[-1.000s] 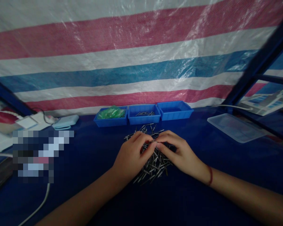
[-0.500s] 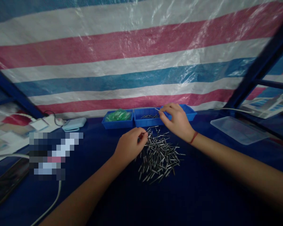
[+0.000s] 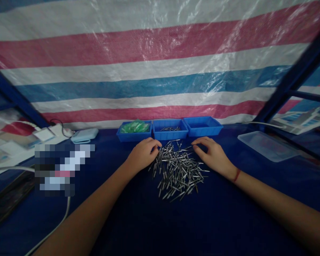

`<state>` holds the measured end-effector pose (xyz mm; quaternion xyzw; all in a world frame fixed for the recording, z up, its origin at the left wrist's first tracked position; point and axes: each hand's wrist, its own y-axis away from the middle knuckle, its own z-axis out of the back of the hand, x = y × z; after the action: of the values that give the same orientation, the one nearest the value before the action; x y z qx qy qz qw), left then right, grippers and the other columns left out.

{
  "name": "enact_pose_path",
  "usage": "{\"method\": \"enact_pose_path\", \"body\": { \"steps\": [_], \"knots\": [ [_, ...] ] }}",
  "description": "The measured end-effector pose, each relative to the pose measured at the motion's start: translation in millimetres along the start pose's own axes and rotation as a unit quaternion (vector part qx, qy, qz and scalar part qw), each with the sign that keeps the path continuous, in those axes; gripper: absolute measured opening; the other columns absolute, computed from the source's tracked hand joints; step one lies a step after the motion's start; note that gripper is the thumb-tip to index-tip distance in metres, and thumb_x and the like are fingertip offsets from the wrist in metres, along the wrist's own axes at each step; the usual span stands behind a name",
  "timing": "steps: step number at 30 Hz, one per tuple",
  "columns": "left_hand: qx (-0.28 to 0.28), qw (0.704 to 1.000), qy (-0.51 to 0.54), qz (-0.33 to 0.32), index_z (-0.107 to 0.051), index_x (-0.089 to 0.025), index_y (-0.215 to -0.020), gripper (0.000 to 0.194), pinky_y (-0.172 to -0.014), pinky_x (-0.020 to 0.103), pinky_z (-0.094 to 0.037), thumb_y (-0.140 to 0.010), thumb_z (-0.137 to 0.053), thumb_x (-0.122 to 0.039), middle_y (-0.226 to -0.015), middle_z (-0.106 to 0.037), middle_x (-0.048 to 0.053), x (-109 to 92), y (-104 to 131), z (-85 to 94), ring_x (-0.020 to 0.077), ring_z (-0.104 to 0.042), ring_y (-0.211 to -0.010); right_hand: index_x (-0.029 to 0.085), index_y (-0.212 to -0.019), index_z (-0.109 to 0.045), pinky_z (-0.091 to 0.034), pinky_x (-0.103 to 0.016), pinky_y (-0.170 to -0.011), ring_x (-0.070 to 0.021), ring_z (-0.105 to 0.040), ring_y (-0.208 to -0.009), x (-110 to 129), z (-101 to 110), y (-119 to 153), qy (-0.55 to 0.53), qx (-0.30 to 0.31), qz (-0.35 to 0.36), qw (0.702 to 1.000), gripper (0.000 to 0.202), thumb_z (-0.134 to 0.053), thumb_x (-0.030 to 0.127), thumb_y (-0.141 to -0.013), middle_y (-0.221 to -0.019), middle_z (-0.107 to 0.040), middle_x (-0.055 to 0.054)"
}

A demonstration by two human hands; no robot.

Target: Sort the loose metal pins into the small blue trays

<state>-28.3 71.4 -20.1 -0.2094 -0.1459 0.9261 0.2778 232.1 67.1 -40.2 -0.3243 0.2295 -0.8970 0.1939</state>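
A loose pile of thin metal blind rivets (image 3: 178, 170) lies on the dark blue tabletop. My left hand (image 3: 142, 155) rests at the pile's upper left edge, fingers curled and thumb close to the index fingertip. What is between them, if anything, is too small to make out. At the upper right edge is my right hand (image 3: 212, 153), thumb and index finger apart, the fingertips beside the end of a rivet. Behind the pile stands a blue bin (image 3: 170, 135) with several rivets in it.
Left of that bin is a blue bin (image 3: 134, 137) with green plastic bags (image 3: 136, 126); right of it is another blue bin (image 3: 202, 131). A translucent lid (image 3: 268, 145) lies at the right. Leftward are a light blue case (image 3: 84, 136), a phone (image 3: 10, 199) and white cables.
My right hand has come down and rightward from above the bins to the pile's edge, and the thin rivet it held no longer shows there. My left hand has shifted slightly left.
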Motion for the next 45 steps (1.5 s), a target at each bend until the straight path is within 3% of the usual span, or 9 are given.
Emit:
{"method": "enact_pose_path", "body": {
  "steps": [6, 11, 15, 20, 25, 39, 45],
  "knots": [
    [0.006, 0.998, -0.020, -0.060, -0.057, -0.023, -0.112, 0.025, -0.087, 0.036, -0.043, -0.090, -0.047, -0.027, -0.107, -0.059, 0.005, -16.6, 1.5, -5.7, 0.0200, -0.054, -0.097, 0.019, -0.085, -0.065, -0.048, -0.037, -0.075, -0.0206, -0.061, -0.082, -11.3, -6.2, -5.2, -0.024, -0.001, -0.052, 0.998, 0.018, -0.049, 0.024, -0.080, -0.089, -0.068, -0.006],
    [0.022, 0.995, -0.057, -0.083, -0.064, -0.021, -0.098, 0.022, -0.087, 0.038, -0.043, -0.091, -0.044, -0.030, -0.111, -0.057, 0.006, -22.5, 1.5, -12.0, 0.0207, -0.053, -0.098, 0.019, -0.084, -0.065, -0.047, -0.038, -0.078, -0.0209, -0.061, -0.085, -10.7, -5.2, -4.0, -0.040, 0.000, -0.055, 0.998, 0.018, -0.048, 0.025, -0.080, -0.091, -0.068, -0.006],
    [0.027, 0.995, -0.055, -0.078, -0.063, -0.019, -0.088, 0.015, -0.085, 0.037, -0.045, -0.087, -0.049, -0.023, -0.105, -0.059, 0.005, -22.8, -1.7, -13.1, 0.0191, -0.054, -0.092, 0.019, -0.082, -0.065, -0.047, -0.039, -0.080, -0.0210, -0.061, -0.086, -9.0, -4.3, -4.3, -0.049, -0.003, -0.046, 0.998, 0.017, -0.048, 0.024, -0.080, -0.089, -0.066, -0.007],
    [0.022, 0.996, -0.057, -0.068, -0.064, -0.018, -0.082, 0.021, -0.084, 0.036, -0.046, -0.089, -0.046, -0.026, -0.101, -0.059, 0.005, -23.8, -7.0, -16.3, 0.0183, -0.055, -0.090, 0.019, -0.081, -0.065, -0.048, -0.038, -0.078, -0.0210, -0.061, -0.085, -8.4, -3.2, -4.3, -0.057, 0.001, -0.032, 0.998, 0.017, -0.048, 0.024, -0.080, -0.088, -0.066, -0.006],
    [0.019, 0.997, -0.063, -0.049, -0.066, -0.019, -0.086, 0.014, -0.085, 0.037, -0.046, -0.082, -0.053, -0.020, -0.107, -0.056, 0.005, -25.9, -11.2, -18.9, 0.0190, -0.055, -0.091, 0.020, -0.082, -0.065, -0.047, -0.038, -0.078, -0.0204, -0.060, -0.086, -9.1, -2.6, -3.2, -0.065, 0.007, -0.022, 0.998, 0.016, -0.050, 0.022, -0.079, -0.088, -0.065, -0.006],
    [0.096, 0.993, -0.074, -0.011, -0.071, -0.024, -0.083, 0.016, -0.085, 0.037, -0.045, -0.075, -0.057, -0.022, -0.098, -0.062, 0.004, -27.8, -21.2, -10.1, 0.0207, -0.059, -0.087, 0.020, -0.077, -0.064, -0.046, -0.036, -0.078, -0.0197, -0.058, -0.086, -2.0, 1.3, -3.0, -0.074, 0.028, -0.030, 0.996, 0.014, -0.051, 0.021, -0.079, -0.086, -0.065, -0.005],
    [0.110, 0.990, -0.090, 0.009, -0.070, -0.025, -0.075, 0.014, -0.076, 0.036, -0.046, -0.075, -0.057, -0.021, -0.091, -0.062, 0.003, -30.1, -26.8, -9.3, 0.0209, -0.058, -0.081, 0.019, -0.077, -0.064, -0.045, -0.037, -0.078, -0.0199, -0.057, -0.087, -2.3, 2.4, -3.0, -0.073, 0.034, -0.029, 0.996, 0.014, -0.051, 0.021, -0.080, -0.086, -0.065, -0.005]
  ]
}}
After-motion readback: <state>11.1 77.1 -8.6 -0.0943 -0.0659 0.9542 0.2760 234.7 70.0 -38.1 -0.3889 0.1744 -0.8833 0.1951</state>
